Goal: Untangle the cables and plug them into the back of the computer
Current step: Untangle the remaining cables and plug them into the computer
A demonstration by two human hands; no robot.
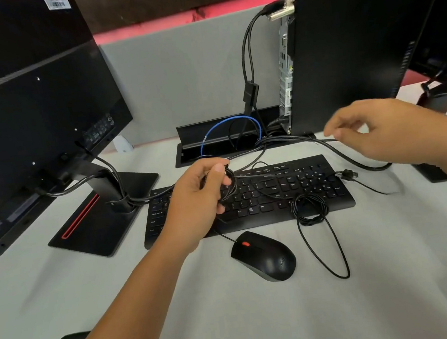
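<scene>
My left hand [200,196] grips a tangle of thin black cables [230,181] above the black keyboard [315,187]. One strand runs down to the black mouse [264,256]. Another cable lies in a coil [309,210] at the keyboard's front right edge, and a loose USB plug [349,174] rests to the right of the keyboard. My right hand [383,127] is blurred, with fingers loosely curled and holding nothing, just over a thick black cable [354,161] near the base of the upright computer [342,46]. Its port panel [285,60] faces left.
A monitor [31,106] stands at the left with its back to me, on a stand [106,217] with cables clipped to it. A desk cable tray [195,144] holds a blue cable [228,120] and black leads. A grey partition [179,77] stands behind.
</scene>
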